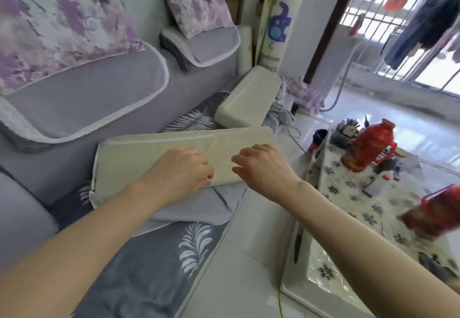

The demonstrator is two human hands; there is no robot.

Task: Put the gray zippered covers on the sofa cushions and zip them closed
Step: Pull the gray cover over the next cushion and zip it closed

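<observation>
A cream foam cushion [154, 153] lies flat on the sofa seat in the middle of the view. A pale gray cover [199, 205] is bunched under its near edge. My left hand [181, 173] rests on the cushion's near edge, fingers curled down onto it where cushion and cover meet. My right hand [261, 165] hovers just to the right with fingers spread and bent, holding nothing. A second bare cream cushion [246, 98] lies further back at the sofa's right end.
The sofa [104, 88] has gray seat pads and purple-flowered back pillows [62, 24]. A dark gray feather-print sheet [154, 263] covers the seat front. A low table [373, 205] with a flowered cloth and a red jug [368, 143] stands to the right.
</observation>
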